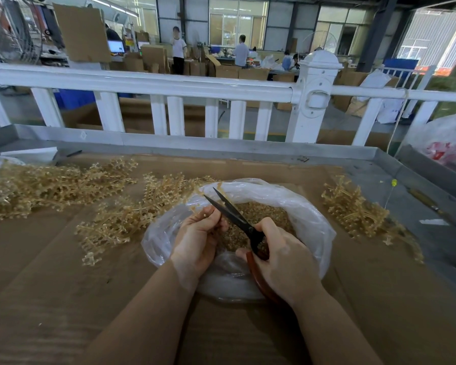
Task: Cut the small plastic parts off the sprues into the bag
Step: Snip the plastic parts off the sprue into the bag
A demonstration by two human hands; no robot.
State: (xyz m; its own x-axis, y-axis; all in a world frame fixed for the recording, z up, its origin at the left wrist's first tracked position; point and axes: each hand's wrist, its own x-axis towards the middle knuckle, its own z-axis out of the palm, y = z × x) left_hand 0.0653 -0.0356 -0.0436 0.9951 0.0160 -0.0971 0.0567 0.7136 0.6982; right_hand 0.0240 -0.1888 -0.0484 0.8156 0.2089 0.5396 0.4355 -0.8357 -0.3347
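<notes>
The left hand (198, 234) pinches a short piece of sprue (205, 212) above the open bag (295, 206), fingers curled round it. The right hand (282, 255) grips the handles of the scissors (234, 214), blades parted. The blades' long axis runs from the right hand up and leftward, tips pointing away from the person, crossing just right of the left fingertips. The sprue piece lies just beside the blades' inner part (its own axis too hidden to tell). Cut parts (263, 214) already fill the bag. Uncut sprues (116, 219) lie on the worktop (50, 285), left of the bag, nearer the left hand. Judgement: next snip needs the sprue fed between the blades.
</notes>
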